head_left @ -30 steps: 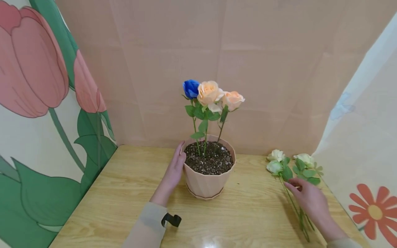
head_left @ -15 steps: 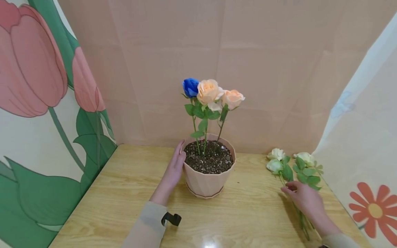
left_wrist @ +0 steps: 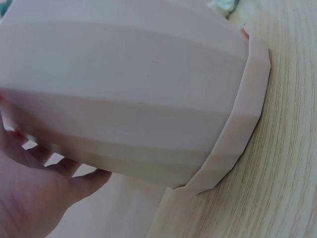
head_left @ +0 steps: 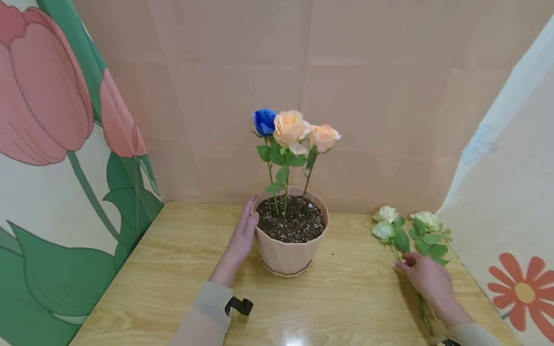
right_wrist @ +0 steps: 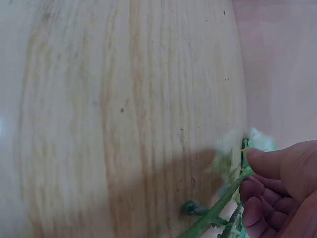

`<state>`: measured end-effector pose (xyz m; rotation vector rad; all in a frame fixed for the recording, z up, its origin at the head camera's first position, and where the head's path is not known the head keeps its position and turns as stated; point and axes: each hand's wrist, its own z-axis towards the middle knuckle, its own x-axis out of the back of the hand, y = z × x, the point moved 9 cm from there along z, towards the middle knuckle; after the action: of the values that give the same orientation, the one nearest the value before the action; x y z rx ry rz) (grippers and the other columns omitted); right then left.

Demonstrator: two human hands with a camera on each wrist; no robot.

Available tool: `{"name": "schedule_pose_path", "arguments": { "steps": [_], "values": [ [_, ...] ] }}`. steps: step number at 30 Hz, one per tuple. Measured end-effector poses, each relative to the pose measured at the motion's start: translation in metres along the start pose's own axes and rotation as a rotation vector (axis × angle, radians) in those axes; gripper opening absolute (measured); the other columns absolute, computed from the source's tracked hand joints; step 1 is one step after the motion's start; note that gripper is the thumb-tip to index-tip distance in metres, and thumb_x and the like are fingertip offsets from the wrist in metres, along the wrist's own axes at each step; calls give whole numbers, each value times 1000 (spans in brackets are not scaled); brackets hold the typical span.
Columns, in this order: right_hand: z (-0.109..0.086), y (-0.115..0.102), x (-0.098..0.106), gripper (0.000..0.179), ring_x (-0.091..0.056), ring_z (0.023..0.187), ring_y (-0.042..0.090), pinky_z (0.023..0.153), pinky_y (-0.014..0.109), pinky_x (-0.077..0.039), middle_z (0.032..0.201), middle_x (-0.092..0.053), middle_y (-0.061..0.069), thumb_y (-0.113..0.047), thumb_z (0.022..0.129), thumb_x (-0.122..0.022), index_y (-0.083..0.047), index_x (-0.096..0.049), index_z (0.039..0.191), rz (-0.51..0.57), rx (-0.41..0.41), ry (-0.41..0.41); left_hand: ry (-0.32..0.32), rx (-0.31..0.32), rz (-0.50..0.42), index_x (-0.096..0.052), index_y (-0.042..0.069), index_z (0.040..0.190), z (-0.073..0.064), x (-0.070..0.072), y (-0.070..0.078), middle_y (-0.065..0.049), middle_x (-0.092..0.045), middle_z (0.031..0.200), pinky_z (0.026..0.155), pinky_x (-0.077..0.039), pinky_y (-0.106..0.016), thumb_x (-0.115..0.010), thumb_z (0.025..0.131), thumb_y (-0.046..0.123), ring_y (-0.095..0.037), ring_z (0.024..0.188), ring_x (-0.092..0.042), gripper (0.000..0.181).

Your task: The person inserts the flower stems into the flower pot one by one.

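My left hand (head_left: 243, 235) rests against the left side of a pink faceted flowerpot (head_left: 289, 259), fingers extended along its wall in the left wrist view. Dark soil (head_left: 294, 230) fills the pot. A blue rose (head_left: 264, 122), a peach rose (head_left: 291, 127) and a second peach rose (head_left: 323, 138) stand upright in it. At the right, my right hand (head_left: 428, 276) pinches a green rose stem (right_wrist: 213, 218) between thumb and fingers, below a pale green rose (head_left: 383, 230) and a white rose (head_left: 385, 214). Which bloom that stem bears, I cannot tell.
Another white rose (head_left: 426, 221) with green leaves lies just beyond the right hand. The wooden table (head_left: 346, 298) meets a pink cloth backdrop (head_left: 368, 120) behind the pot. Flower-printed panels stand at left and right.
My right hand has shifted slightly left over the stems, and its thumb and fingers have come to a stem. The left hand stays at the pot.
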<state>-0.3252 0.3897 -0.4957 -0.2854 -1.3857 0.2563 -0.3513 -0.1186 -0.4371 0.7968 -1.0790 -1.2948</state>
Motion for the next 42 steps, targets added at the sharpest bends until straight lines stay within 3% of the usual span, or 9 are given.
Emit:
{"name": "schedule_pose_path", "arguments": {
  "steps": [9, 15, 25, 35, 42],
  "values": [
    [1, 9, -13, 41, -71, 106, 54, 82, 67, -55, 118, -77, 27, -28, 101, -80, 6, -77, 123, 12, -22, -61, 12, -2, -1, -21, 22, 178, 1, -1, -1, -13, -21, 182, 131, -17, -67, -32, 121, 37, -41, 165, -21, 60],
    [-1, 5, -7, 38, -73, 102, 50, 79, 61, -56, 112, -80, 21, -26, 101, -77, 6, -77, 123, 23, -10, -19, 7, -9, -1, -19, 20, 178, 0, -2, 1, -13, -20, 182, 131, -15, -68, -31, 121, 37, -42, 166, -20, 61],
    [-5, -2, 5, 37, -74, 98, 45, 74, 56, -56, 110, -80, 19, -24, 106, -69, 6, -76, 127, 56, -5, 12, 0, 23, -1, -18, 32, 178, -1, -1, -1, -6, -15, 184, 130, -15, -69, -31, 120, 45, -42, 166, -18, 61],
    [-11, -26, 26, 45, -76, 95, 41, 70, 52, -58, 120, -79, 23, -32, 112, -63, 5, -73, 135, 125, 13, 59, -6, 11, -19, -18, 31, 178, 0, 0, -2, -5, -14, 184, 130, -13, -70, -31, 121, 42, -38, 167, -15, 60],
    [-15, -55, 45, 45, -77, 93, 36, 69, 47, -58, 119, -79, 22, -35, 113, -64, 3, -74, 135, 178, 44, 153, -13, 10, -15, -18, 30, 178, -1, -1, 0, -4, -14, 184, 131, -13, -70, -32, 121, 43, -38, 167, -14, 61]
  ]
}}
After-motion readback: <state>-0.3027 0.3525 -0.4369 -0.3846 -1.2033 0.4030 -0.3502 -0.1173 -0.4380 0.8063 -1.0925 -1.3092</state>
